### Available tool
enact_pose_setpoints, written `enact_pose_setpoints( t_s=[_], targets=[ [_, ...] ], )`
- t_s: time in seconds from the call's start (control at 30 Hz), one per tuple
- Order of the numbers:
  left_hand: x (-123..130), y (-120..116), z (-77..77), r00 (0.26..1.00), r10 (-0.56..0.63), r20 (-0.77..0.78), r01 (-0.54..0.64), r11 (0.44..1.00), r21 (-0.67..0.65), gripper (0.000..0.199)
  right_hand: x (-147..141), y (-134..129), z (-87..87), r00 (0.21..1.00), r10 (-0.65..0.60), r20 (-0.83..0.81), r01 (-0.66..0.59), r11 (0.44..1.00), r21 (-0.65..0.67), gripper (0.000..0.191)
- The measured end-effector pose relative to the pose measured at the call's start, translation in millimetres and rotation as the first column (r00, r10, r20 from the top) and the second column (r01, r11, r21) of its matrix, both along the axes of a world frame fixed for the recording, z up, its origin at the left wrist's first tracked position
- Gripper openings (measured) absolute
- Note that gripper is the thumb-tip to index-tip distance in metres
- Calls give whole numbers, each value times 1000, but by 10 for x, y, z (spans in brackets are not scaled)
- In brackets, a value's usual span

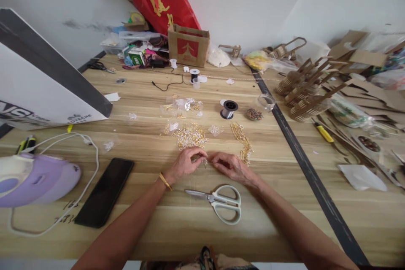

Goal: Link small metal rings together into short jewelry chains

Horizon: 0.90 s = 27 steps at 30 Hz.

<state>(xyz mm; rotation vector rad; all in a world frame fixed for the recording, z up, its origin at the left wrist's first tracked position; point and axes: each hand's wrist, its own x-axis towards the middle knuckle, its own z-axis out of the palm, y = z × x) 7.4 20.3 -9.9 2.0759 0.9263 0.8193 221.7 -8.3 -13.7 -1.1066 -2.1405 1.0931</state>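
My left hand (186, 164) is closed in a pinch on a small silvery beaded piece (205, 163), whose exact kind is too small to tell. Just right of it, my right hand (230, 166) has its fingertips pressed together; whatever they grip is hidden. Beyond both hands lies a spread of small gold and clear beads (190, 135). A gold chain (242, 141) runs along the table behind my right hand. Between my forearms rest scissors (226, 203) with pale handles, blades pointing left.
Left are a black phone (106, 192), a white cable (95, 152) and a purple device (47, 179). A wire spool (228, 109) and a bead cluster (255, 114) stand beyond my hands. Small woven baskets (308, 97) and a yellow cutter (324, 133) are right of a dark strip (294, 147).
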Motion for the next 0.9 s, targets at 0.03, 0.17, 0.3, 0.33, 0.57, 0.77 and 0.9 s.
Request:
enact_pose_setpoints(
  t_s=[0.03, 0.17, 0.3, 0.33, 0.57, 0.77, 0.9],
  targets=[
    [-2, 2, -1, 1000, 2, 1, -2, 1000, -10, 11, -2, 3, -11, 1000, -12, 3, 12, 1000, 0, 17],
    [-4, 9, -51, 999, -4, -41, 5, 999, 32, 12, 9, 15, -47, 996, -87, -1, 87, 996, -18, 21],
    [4, 13, -126, 995, -23, -98, 36, 990, 136, 12, 26, 21, -44, 987, -153, -58, 150, 987, -48, 25],
    [7, 13, -141, 994, -30, -108, 47, 987, 157, 12, 29, 22, -38, 984, -164, -68, 160, 985, -57, 26],
    [6, 8, -194, 980, -66, -186, 109, 968, 227, 10, 37, 25, -2, 971, -223, -91, 214, 972, -93, 27],
    [4, -8, -168, 968, -68, -242, 124, 966, 228, 12, 38, 23, -5, 943, -254, -217, 212, 957, -198, 29],
    [6, -15, -150, 964, -69, -258, 129, 966, 223, 14, 41, 25, -8, 929, -281, -240, 228, 947, -225, 29]
  ],
)
